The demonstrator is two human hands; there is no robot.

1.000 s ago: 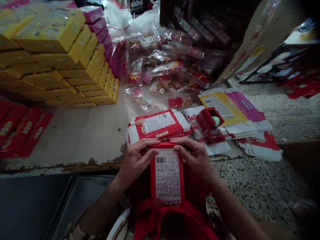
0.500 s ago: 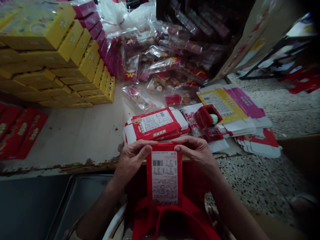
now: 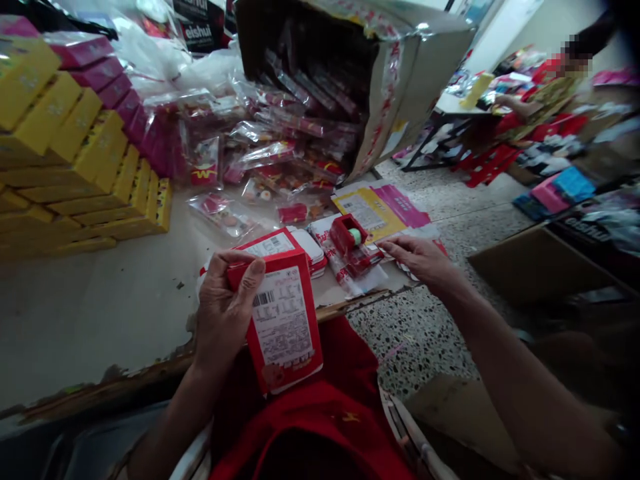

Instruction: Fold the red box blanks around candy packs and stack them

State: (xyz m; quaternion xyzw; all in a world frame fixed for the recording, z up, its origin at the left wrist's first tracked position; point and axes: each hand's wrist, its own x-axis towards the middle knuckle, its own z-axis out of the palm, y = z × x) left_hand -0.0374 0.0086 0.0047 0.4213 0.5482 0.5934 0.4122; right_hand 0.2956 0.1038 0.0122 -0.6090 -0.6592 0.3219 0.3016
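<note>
My left hand [image 3: 227, 300] grips a flat red printed box [image 3: 286, 327] by its upper left corner, thumb across the front. The box tilts, showing a white label with a barcode. My right hand [image 3: 417, 260] reaches to the right end of a red tape dispenser [image 3: 345, 233] holding a pale green roll. Its thumb and forefinger pinch together at that end; what lies between them is too small to make out. Behind the held box, a stack of flat red cartons [image 3: 315, 250] is partly hidden.
Yellow boxes [image 3: 100, 180] and magenta boxes [image 3: 107, 73] are stacked at the left. Clear-wrapped packets [image 3: 270, 153] spill from a cardboard carton [image 3: 400, 87]. Flat yellow cartons [image 3: 363, 207] lie beyond the dispenser. Another person [image 3: 535, 100] sits at the far right.
Both hands held the red box's top edge before. My right hand has let go and moved right to the tape dispenser, while my left has shifted left with the box. The view has turned right.
</note>
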